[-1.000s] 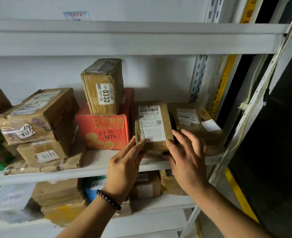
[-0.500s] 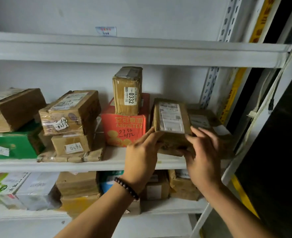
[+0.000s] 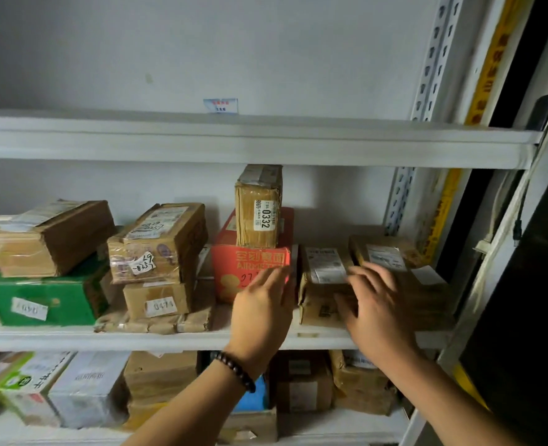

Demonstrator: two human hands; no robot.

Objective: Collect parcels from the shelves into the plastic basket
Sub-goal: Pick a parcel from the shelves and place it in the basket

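ok, pick step: brown parcel just right of the red box. left hand fingers straight, together at its side; right hand fingers spread on it. next: clamp, lift out.

White wall behind pale metal shelving; dim light.

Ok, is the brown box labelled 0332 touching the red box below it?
Touching. The head view shows the 0332 box standing directly on top of the red box, no gap.
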